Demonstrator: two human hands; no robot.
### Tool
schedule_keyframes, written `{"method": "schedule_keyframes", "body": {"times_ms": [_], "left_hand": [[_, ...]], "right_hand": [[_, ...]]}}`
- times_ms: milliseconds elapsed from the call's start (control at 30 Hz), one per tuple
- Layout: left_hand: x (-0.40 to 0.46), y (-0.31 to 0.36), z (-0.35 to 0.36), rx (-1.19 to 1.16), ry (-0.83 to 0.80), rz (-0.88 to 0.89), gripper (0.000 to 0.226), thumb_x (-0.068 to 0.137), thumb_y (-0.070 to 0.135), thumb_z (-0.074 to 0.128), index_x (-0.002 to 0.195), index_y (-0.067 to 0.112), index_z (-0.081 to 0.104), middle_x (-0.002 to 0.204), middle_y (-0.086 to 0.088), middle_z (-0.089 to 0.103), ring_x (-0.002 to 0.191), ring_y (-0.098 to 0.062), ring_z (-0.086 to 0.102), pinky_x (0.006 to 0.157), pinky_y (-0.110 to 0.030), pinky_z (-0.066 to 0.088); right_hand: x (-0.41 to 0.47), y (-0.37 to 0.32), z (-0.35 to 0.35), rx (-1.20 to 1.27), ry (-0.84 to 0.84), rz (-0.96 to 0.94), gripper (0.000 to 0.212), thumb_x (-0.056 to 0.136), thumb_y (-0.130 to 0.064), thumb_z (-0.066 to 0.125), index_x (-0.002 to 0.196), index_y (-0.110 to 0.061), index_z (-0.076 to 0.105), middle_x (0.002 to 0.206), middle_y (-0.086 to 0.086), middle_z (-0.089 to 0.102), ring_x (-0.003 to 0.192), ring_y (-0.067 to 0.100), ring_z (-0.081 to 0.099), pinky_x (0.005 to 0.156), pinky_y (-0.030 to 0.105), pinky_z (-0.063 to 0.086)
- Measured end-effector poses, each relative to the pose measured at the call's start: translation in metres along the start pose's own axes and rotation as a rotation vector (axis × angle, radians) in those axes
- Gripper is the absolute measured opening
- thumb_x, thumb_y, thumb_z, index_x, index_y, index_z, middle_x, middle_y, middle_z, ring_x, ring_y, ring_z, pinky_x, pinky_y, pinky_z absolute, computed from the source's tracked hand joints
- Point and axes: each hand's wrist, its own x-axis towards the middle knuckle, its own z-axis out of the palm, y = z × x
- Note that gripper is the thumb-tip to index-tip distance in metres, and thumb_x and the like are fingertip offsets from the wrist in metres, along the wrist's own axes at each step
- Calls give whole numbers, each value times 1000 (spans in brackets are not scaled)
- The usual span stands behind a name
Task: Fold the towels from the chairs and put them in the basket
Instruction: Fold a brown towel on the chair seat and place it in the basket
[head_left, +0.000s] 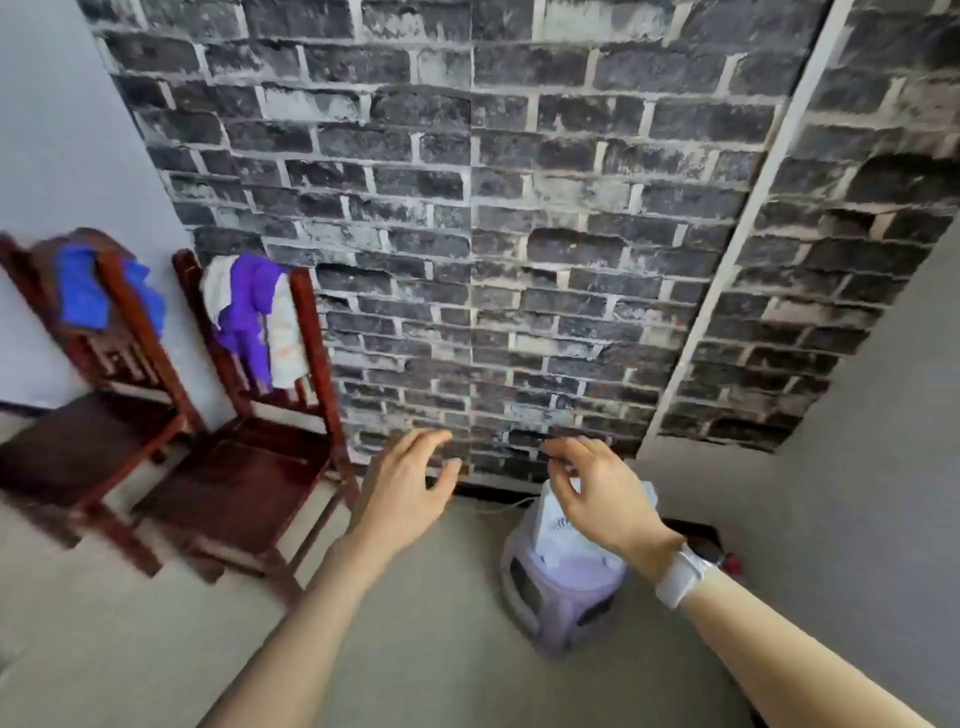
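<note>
Two dark red wooden chairs stand at the left. The far-left chair (88, 441) has a blue towel (83, 291) and a brown one (88, 240) over its back. The nearer chair (249, 467) carries a purple towel (249, 306) and a white towel (285, 338). A pale lilac basket (556, 597) sits on the floor at lower right with a folded white towel (553, 525) inside. My left hand (405, 488) hovers open left of the basket, holding nothing. My right hand (597, 493) is above the basket, fingers spread and empty, with a white watch on the wrist.
A dark brick-pattern wall (519, 234) stands straight ahead, with a grey wall (857, 493) at the right. The floor (415, 649) is beige. A thin white cord (498, 506) lies along the wall base behind the basket. A dark object (701, 535) lies behind my right wrist.
</note>
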Motion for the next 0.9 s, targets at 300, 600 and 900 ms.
{"method": "schedule_keyframes", "body": {"times_ms": [300, 600, 900], "left_hand": [[-118, -161, -47, 76, 98, -503, 31, 86, 20, 59, 115, 9, 60, 114, -11, 63, 108, -30, 55, 93, -36, 41], [-147, -348, -154, 110, 190, -709, 38, 91, 27, 48, 124, 10, 54, 126, -9, 57, 116, -28, 51, 100, -36, 37], [-136, -488, -256, 111, 289, -841, 33, 90, 23, 55, 121, 11, 57, 125, -9, 58, 118, -27, 51, 101, -34, 34]], "right_hand": [[31, -89, 160, 105, -415, -146, 29, 91, -14, 45, 114, -16, 62, 118, 2, 64, 108, 22, 58, 92, 26, 41], [113, -263, 317, 105, -531, -273, 24, 90, -13, 47, 102, -18, 67, 109, -1, 67, 100, 21, 60, 78, 14, 34], [203, -410, 424, 36, -674, -371, 31, 93, -17, 40, 117, -16, 59, 121, 4, 61, 114, 26, 50, 97, 41, 40]]}}
